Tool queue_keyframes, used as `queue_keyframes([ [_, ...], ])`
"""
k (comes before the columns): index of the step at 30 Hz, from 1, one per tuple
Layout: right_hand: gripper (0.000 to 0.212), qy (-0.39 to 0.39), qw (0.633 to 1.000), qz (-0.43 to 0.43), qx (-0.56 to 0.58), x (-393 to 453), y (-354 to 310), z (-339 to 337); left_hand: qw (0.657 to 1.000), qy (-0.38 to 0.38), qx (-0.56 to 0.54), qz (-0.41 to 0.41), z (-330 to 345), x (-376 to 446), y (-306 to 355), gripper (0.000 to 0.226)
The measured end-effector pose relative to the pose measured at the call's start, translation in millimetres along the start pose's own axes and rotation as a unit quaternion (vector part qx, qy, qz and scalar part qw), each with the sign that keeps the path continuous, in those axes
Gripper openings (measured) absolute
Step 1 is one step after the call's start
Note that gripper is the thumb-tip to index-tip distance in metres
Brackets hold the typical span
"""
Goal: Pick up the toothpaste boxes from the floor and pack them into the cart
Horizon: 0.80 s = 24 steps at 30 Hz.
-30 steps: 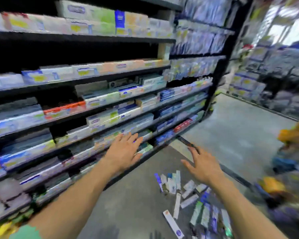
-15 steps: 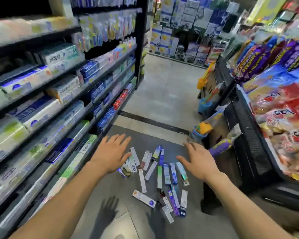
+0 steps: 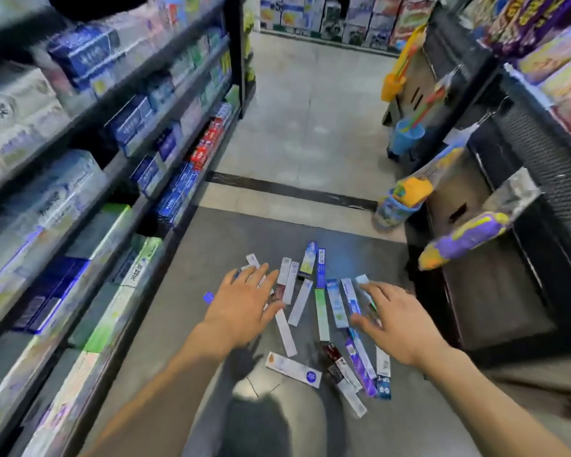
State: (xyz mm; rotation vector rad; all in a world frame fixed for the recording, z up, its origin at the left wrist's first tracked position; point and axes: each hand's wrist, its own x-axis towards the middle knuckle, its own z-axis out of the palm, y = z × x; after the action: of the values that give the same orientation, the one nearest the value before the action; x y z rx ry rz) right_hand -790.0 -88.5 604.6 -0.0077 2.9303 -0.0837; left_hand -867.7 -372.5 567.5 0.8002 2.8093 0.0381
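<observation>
Several toothpaste boxes [image 3: 322,311] lie scattered flat on the dark grey floor in the aisle, in white, green, blue and purple. A white box with a blue dot [image 3: 293,369] lies nearest me. My left hand [image 3: 243,303] hovers with fingers spread over the left side of the pile, holding nothing. Over the right side of the pile my right hand [image 3: 394,319] is stretched out, fingers straight, fingertips over a light blue box [image 3: 337,303]. No cart is in view.
A tall shelf [image 3: 112,166] packed with toothpaste boxes runs along the left. On the right stands a black display stand [image 3: 524,199] with snack bags. A blue and orange tub [image 3: 398,206] sits on the floor beside it. The aisle floor [image 3: 310,110] extends ahead.
The view has swung from the left shelf down to the aisle floor. Both hands have dropped closer to the pile of boxes, still spread and holding nothing.
</observation>
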Motion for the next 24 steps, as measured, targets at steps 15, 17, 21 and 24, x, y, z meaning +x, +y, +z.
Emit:
queue_keyframes([
  [15,0.08,0.013,0.997,-0.061,-0.04,163.7,64.1,500.1,0.996,-0.001,0.085,0.017,500.0,153.4,-27.4,0.069],
  [17,0.082,0.007,0.995,-0.077,-0.065,169.9,68.8,521.8,0.994,-0.001,0.105,0.026,515.4,161.5,-37.1,0.07],
  [21,0.078,0.003,0.993,-0.087,-0.074,172.7,75.8,534.8,0.987,0.024,0.152,0.046,498.7,174.1,-48.0,0.071],
  [24,0.077,-0.001,0.993,-0.092,-0.072,165.7,73.3,536.0,0.985,0.054,0.157,0.051,476.6,179.6,-43.5,0.069],
])
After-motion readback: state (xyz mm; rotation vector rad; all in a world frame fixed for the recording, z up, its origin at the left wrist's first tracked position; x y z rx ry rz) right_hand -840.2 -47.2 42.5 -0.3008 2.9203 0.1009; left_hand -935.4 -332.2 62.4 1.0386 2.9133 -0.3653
